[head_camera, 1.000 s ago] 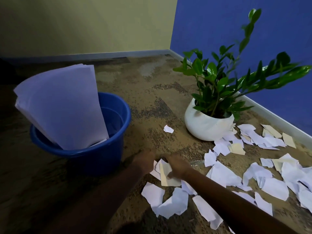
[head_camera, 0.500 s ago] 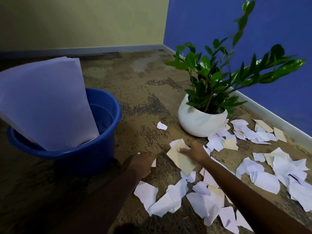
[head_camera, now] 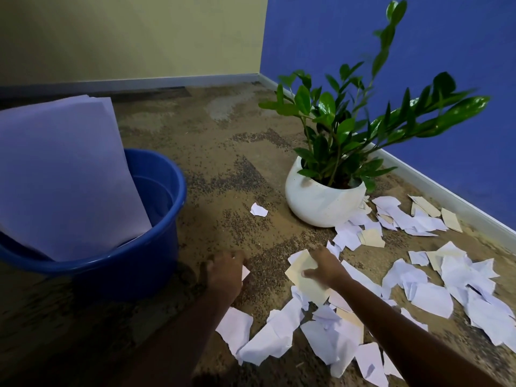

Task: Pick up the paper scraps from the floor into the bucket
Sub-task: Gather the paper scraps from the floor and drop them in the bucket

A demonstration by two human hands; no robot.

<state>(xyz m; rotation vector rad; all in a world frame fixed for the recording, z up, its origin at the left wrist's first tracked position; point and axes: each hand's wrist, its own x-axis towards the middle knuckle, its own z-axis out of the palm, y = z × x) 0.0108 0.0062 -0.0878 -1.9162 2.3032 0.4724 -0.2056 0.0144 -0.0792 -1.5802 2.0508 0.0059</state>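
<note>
A blue bucket [head_camera: 156, 247] stands on the floor at the left, with large white sheets [head_camera: 61, 174] leaning out of it. Several white and cream paper scraps [head_camera: 430, 297] lie scattered over the floor at the right. My right hand [head_camera: 326, 268] holds a cream scrap [head_camera: 303, 277] together with a white one, just above the floor. My left hand [head_camera: 224, 272] rests low by the bucket's right side, fingers curled over a small white scrap [head_camera: 245, 272] that peeks out from under it. One lone scrap [head_camera: 258, 210] lies between bucket and plant pot.
A green plant in a round white pot [head_camera: 318, 202] stands right of centre, with scraps against its base. A yellow wall runs along the back and a blue wall [head_camera: 446, 65] with a pale skirting board along the right. Bare speckled brown floor [head_camera: 229, 152] lies behind.
My right hand lifted a cream scrap off the pile and moved right and forward with it. My left hand stayed by the bucket. The view has swung slightly, shifting the bucket left.
</note>
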